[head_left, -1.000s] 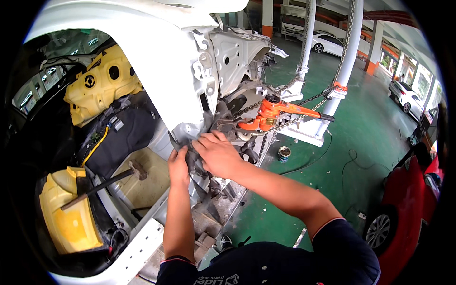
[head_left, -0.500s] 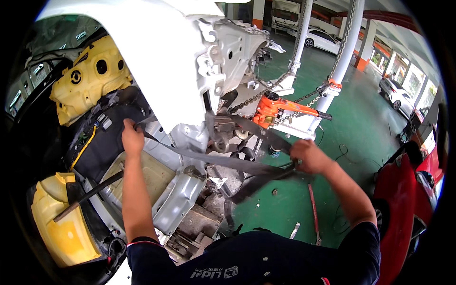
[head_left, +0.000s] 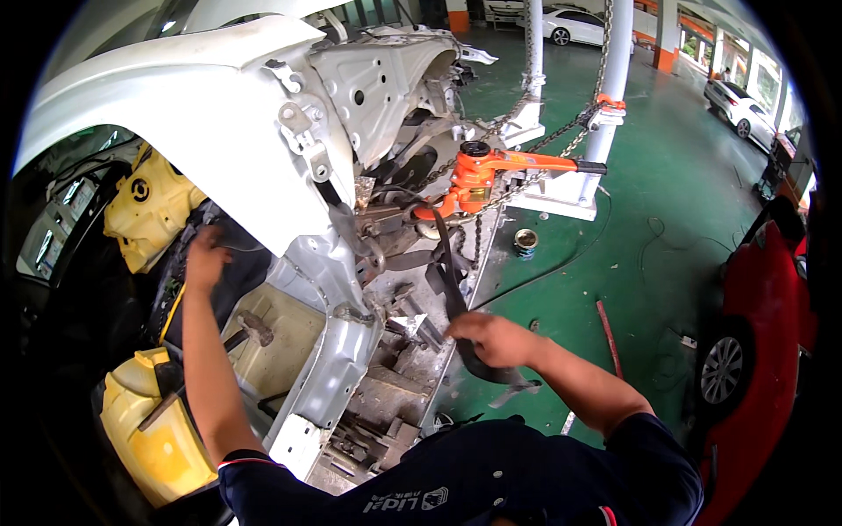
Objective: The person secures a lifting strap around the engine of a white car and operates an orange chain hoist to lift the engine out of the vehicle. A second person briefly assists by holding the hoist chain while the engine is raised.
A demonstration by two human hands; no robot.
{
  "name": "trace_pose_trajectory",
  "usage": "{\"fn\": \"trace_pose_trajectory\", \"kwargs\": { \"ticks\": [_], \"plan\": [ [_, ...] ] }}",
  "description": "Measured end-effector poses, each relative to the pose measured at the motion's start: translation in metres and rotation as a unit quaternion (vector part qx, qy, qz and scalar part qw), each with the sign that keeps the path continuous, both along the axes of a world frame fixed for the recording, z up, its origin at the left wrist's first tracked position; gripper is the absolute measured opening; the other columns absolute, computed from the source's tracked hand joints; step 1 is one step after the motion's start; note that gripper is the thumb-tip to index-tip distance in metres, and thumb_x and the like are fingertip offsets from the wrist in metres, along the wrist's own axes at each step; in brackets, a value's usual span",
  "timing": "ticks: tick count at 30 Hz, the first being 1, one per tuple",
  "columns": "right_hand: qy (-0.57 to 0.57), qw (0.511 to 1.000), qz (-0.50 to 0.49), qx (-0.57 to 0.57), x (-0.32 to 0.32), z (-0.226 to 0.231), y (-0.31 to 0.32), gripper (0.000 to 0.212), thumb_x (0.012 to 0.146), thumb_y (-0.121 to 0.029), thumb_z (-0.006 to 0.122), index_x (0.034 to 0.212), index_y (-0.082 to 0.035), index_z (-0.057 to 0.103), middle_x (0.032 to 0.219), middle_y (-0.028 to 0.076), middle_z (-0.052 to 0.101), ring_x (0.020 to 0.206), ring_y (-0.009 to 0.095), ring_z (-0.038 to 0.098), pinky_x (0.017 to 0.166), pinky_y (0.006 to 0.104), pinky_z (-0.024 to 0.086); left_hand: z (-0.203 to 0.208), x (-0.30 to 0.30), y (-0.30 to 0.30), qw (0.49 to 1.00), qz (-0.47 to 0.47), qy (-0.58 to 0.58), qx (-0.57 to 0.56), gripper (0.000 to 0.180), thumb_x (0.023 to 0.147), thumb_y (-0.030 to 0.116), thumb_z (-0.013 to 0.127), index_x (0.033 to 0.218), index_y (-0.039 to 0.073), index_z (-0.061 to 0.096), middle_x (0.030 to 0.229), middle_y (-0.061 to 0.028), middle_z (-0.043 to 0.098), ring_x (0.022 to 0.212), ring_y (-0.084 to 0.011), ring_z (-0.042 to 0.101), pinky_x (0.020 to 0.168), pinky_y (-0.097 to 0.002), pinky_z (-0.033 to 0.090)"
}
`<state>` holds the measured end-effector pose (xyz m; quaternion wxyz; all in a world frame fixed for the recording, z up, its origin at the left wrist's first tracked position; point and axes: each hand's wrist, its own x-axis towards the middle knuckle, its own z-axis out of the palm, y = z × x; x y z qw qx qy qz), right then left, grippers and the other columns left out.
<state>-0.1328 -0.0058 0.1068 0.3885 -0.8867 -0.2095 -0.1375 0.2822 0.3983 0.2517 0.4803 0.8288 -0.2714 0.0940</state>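
Note:
My right hand [head_left: 493, 340] is closed around a dark webbing strap [head_left: 453, 285]. The strap runs up toward the orange lever chain hoist [head_left: 474, 186], and its loose end hangs below my fist. My left hand [head_left: 207, 260] reaches into the white car body's [head_left: 189, 66] door opening, beside the pillar. Its fingers are curled, with a blurred grey strip next to them; whether they grip it is unclear. Near the pillar's foot, a metal hook [head_left: 373, 254] sits among strap folds. Below my left hand, a hammer [head_left: 254, 329] lies on the car's floor pan.
Chains [head_left: 566, 131] stretch from the hoist to a white post [head_left: 612, 96]. Yellow padded parts [head_left: 153, 430] lie inside the car. On the green floor are a can [head_left: 525, 242], a red bar [head_left: 610, 337] and cables. A red car [head_left: 759, 377] stands at right.
My right hand has come inward and down with the strap. The taut span between my hands is gone. My left hand has moved farther into the opening, and the view has shifted.

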Motion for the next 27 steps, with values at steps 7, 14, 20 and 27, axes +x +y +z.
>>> {"fn": "trace_pose_trajectory", "kwargs": {
  "ticks": [7, 14, 20, 27],
  "plan": [
    [0.001, 0.964, -0.050, 0.261, 0.144, 0.115, 0.028, 0.053, 0.083, -0.005, 0.056, 0.136, 0.003, 0.052, 0.127, 0.017, 0.065, 0.120, 0.030, 0.061, 0.104, 0.0378, 0.046, -0.047, -0.072, 0.008, 0.985, 0.054, 0.089, 0.138, 0.050, 0.086, 0.019, 0.077, 0.126, -0.005, 0.059, 0.080, -0.0097, 0.064, 0.066, -0.0143, 0.059, 0.062, -0.0317, 0.048],
    [-0.031, 0.963, -0.246, 0.104, 0.207, 0.116, 0.067, 0.034, 0.077, -0.025, 0.075, 0.093, 0.003, 0.064, 0.093, 0.019, 0.065, 0.095, 0.034, 0.063, 0.087, 0.0380, 0.047, -0.064, -0.143, -0.010, 0.998, 0.023, 0.011, 0.049, 0.046, 0.091, 0.023, 0.075, 0.127, -0.002, 0.060, 0.107, -0.0111, 0.070, 0.104, -0.0198, 0.064, 0.091, -0.0336, 0.049],
    [-0.164, 0.981, -0.038, 0.094, 0.138, 0.111, 0.043, 0.031, 0.076, -0.015, 0.072, 0.068, -0.005, 0.044, 0.069, 0.010, 0.048, 0.072, 0.030, 0.052, 0.092, 0.0392, 0.038, -0.034, -0.203, -0.101, 0.942, -0.196, 0.174, -0.208, 0.038, 0.102, 0.026, 0.058, 0.128, -0.002, 0.059, 0.119, -0.0148, 0.068, 0.111, -0.0232, 0.064, 0.094, -0.0351, 0.048],
    [-0.106, 0.991, 0.053, 0.056, 0.060, 0.046, 0.025, 0.022, 0.073, -0.006, 0.072, 0.083, -0.007, 0.052, 0.078, 0.010, 0.052, 0.077, 0.031, 0.055, 0.091, 0.0416, 0.033, -0.023, -0.229, -0.207, 0.809, -0.270, 0.308, -0.421, 0.031, 0.103, 0.028, 0.056, 0.117, 0.000, 0.059, 0.114, -0.0235, 0.067, 0.099, -0.0272, 0.067, 0.076, -0.0300, 0.050]
  ]
}}
